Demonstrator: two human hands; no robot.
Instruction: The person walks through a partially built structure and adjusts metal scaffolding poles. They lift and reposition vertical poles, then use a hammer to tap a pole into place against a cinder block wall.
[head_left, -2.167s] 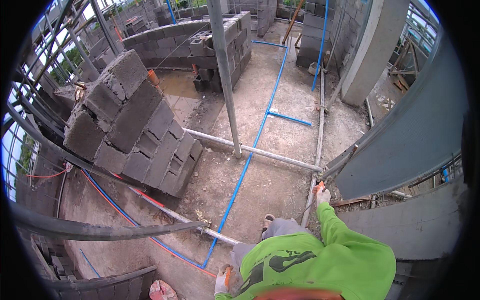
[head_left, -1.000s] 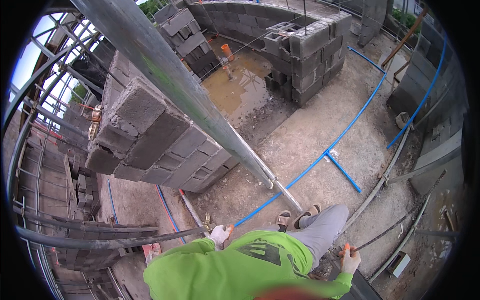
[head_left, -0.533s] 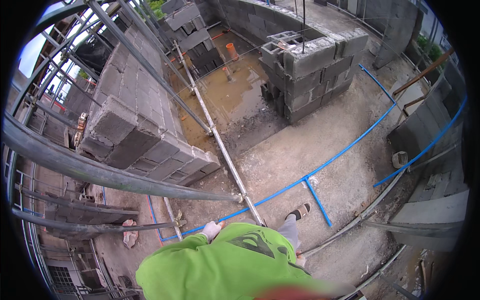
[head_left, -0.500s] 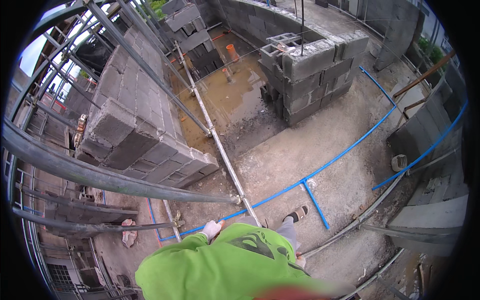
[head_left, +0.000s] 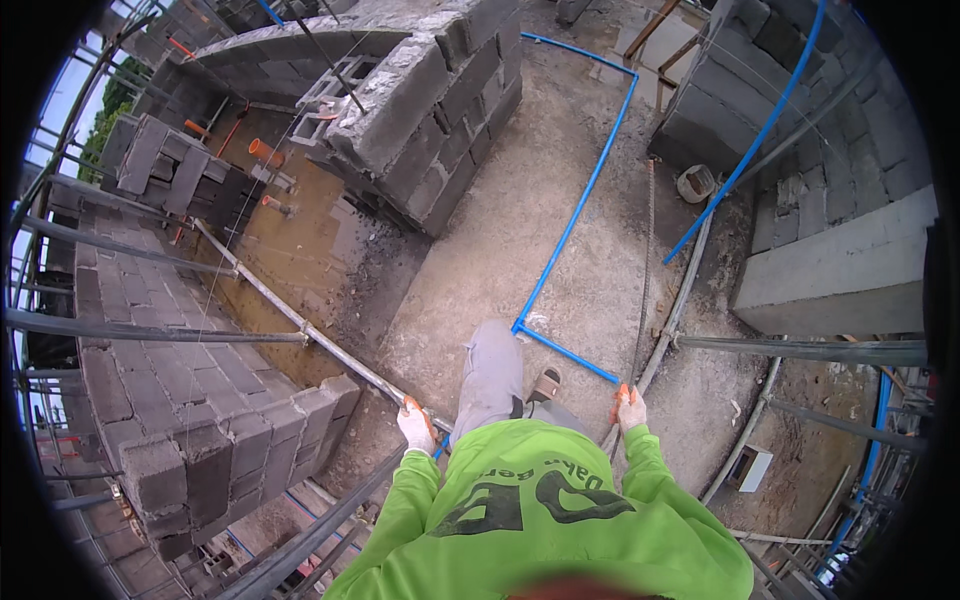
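My left hand point(head_left: 416, 425), in a white work glove with orange palm, is closed over a grey metal scaffold pipe point(head_left: 358, 366) that slants away to the far left. In the same kind of glove, my right hand point(head_left: 630, 408) is closed around a thin, dark, ribbed steel bar point(head_left: 648, 260), which points away from me. A second grey pipe point(head_left: 690, 270) runs close beside that bar. Between my hands, a blue plastic pipe point(head_left: 578, 215) lies on the concrete, with a side branch point(head_left: 570, 352) ending near my right hand. My fingers are partly hidden.
Left stands a grey block wall point(head_left: 215, 390); another block wall point(head_left: 430, 110) rises ahead. Muddy water point(head_left: 300, 250) with orange pipe stubs point(head_left: 265, 152) lies between them. A whitish bucket point(head_left: 695, 182) stands far right, near a raised blue pipe point(head_left: 760, 150). Scaffold pipes point(head_left: 800, 349) cross the right side.
The view has swung to the right. My right hand has come out from beside my body and the steel bar now shows apart from the grey pipe. My left hand remains by the scaffold pipe.
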